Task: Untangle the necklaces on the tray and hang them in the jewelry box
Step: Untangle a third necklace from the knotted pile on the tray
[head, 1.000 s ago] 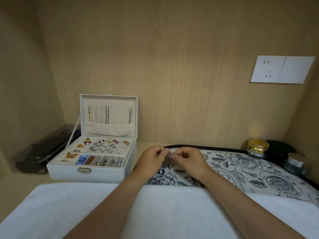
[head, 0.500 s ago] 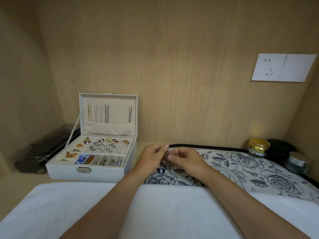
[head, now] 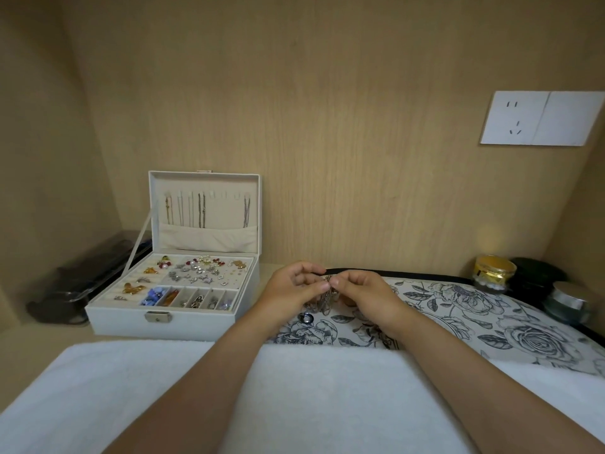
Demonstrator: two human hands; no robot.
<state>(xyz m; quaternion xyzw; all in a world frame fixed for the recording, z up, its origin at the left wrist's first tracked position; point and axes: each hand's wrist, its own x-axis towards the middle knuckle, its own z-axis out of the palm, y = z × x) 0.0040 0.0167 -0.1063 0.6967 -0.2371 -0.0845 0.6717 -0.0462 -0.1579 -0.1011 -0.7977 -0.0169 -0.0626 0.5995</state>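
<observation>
Two hands, one knot: my left hand (head: pixel 289 290) and right hand (head: pixel 365 294) meet fingertip to fingertip above the left end of the tray (head: pixel 458 309). Each pinches the top of the tangled necklaces (head: pixel 325 298) between thumb and forefinger. I hold the clump lifted so the chains hang loose beneath my fingers and their weight can show which strand crosses which. A dark ring pendant (head: pixel 306 317) hangs lowest, near the tray's front edge; whether it touches the flowered surface I cannot tell.

The jewelry box (head: pixel 170 309) stands open at the left side of the table, just beside the tray. Its lid (head: pixel 204 208) is upright near the back wall, so the hooks inside face me. Several chains hang there, with free hooks between them, room enough, I reckon, for this lot. A white towel (head: pixel 147 388) lies along the table's front edge under my forearms. None of the held chains looks separated yet, so hanging is, I judge, some way off.
</observation>
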